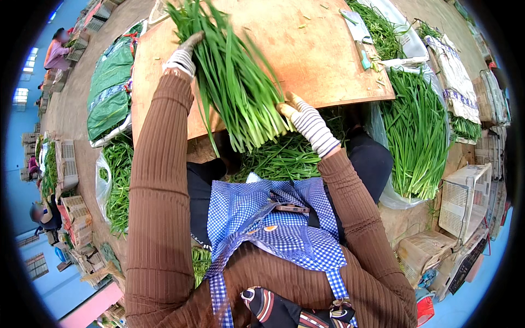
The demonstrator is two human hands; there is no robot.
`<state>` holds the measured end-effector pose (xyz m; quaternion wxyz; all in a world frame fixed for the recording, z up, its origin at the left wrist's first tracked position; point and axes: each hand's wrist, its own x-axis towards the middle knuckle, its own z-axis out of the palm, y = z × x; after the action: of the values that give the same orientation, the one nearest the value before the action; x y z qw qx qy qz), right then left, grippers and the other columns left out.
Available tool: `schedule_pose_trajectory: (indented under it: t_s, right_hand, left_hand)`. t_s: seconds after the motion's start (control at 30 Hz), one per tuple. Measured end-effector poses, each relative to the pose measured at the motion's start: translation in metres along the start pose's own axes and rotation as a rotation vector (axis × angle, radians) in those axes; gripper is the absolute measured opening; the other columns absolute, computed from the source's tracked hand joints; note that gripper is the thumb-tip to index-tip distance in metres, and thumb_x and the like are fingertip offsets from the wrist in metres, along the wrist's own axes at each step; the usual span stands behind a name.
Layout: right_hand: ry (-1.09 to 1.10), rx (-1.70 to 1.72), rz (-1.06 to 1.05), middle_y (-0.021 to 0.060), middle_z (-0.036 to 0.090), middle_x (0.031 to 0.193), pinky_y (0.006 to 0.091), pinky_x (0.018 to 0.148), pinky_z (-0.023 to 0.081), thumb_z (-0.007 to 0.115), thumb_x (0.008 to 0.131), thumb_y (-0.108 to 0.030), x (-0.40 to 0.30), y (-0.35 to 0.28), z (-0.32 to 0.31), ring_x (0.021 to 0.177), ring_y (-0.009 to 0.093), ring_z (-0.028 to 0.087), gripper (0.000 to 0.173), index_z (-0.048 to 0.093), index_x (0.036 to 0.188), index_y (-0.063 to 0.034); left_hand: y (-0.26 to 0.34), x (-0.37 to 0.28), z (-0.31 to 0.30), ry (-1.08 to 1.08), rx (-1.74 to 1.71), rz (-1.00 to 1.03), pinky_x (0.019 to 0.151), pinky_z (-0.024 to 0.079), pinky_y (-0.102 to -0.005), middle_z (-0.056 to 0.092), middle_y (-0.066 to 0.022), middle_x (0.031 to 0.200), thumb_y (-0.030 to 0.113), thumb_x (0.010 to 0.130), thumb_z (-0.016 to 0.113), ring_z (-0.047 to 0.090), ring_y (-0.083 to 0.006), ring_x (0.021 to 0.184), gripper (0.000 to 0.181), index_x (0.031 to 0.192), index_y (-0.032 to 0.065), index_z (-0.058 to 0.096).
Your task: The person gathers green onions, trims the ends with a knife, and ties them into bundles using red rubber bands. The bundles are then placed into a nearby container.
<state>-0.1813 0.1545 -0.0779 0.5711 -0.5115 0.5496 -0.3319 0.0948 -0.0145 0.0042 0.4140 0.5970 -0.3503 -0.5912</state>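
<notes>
A thick bunch of long green leaf vegetable, likely garlic chives (233, 82), hangs slantwise over the near edge of a wooden tabletop (316, 65). My left hand (186, 51), in a striped knit glove, grips its leafy upper part from the left. At the pale stalk ends, my gloved right hand (307, 119) touches the bunch with its fingertips. Whether those fingers close around any stalks cannot be made out. Some leaf tips are blurred. A cleaver (356, 26) with a turquoise handle lies at the table's far right, among short cut pieces.
To the right stands a clear plastic bag (404, 203) full of aligned chives (414, 135). Loose greens (283, 158) lie below the table edge, between my knees. A green-covered crate (108, 82) is at the left; white crates (465, 201) stand at the right. People are in the distance.
</notes>
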Motion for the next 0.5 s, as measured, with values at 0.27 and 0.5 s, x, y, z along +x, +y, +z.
schedule_pose_trajectory:
  t_s: [0.27, 0.5]
  right_hand:
    - [0.219, -0.352, 0.023, 0.0222, 0.057, 0.114, 0.0321, 0.089, 0.043, 0.060, 0.081, -0.042, -0.003, 0.008, -0.022, 0.105, 0.029, 0.057, 0.072, 0.034, 0.133, 0.0008]
    - [0.123, -0.830, 0.015, 0.0247, 0.056, 0.112, 0.0360, 0.087, 0.044, 0.064, 0.073, -0.046, 0.000, -0.012, 0.021, 0.100, 0.034, 0.057, 0.088, 0.024, 0.138, -0.0018]
  left_hand:
    - [-0.151, -0.145, -0.037, 0.724, 0.090, 0.233, 0.091, 0.041, -0.0331, 0.047, -0.0195, 0.126, 0.028, 0.079, 0.064, 0.049, -0.0258, 0.109, 0.068, 0.131, -0.0057, 0.034]
    - [-0.204, -0.180, -0.008, 0.043, -0.558, -0.191, 0.101, 0.025, -0.0529, 0.034, -0.0096, 0.138, 0.042, 0.078, 0.064, 0.035, -0.0325, 0.123, 0.076, 0.138, 0.0144, 0.026]
